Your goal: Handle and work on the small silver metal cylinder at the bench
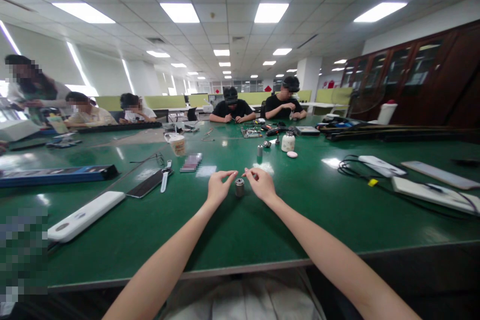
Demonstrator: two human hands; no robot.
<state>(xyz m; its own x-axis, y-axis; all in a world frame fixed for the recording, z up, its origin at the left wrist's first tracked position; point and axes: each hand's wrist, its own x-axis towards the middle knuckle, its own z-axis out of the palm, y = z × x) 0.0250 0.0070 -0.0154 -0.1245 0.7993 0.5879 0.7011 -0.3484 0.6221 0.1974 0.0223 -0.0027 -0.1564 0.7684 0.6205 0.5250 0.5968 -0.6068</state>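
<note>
A small metal cylinder [239, 188] stands upright on the green table, with a round opening or recess in its top face. Just left of it is my left hand [219, 186], thumb and forefinger brought together near the cylinder's upper rim. My right hand [261, 185] is on the other side, its fingers curled and pinched close to the same rim. A small dark bit shows by the right fingers, too small to name. Whatever either pinch holds is hidden. Farther back stands another metal cylinder [260, 150], beside a white patterned jar [288, 142] and a pink round lid [292, 154].
White power strips [86, 216] lie left; more, with black cables [354, 167], lie right. A white watch [165, 178], a phone-like slab [191, 162] and a cup [177, 144] are left of centre. Several people sit across the green table [300, 230]; one person stands far left.
</note>
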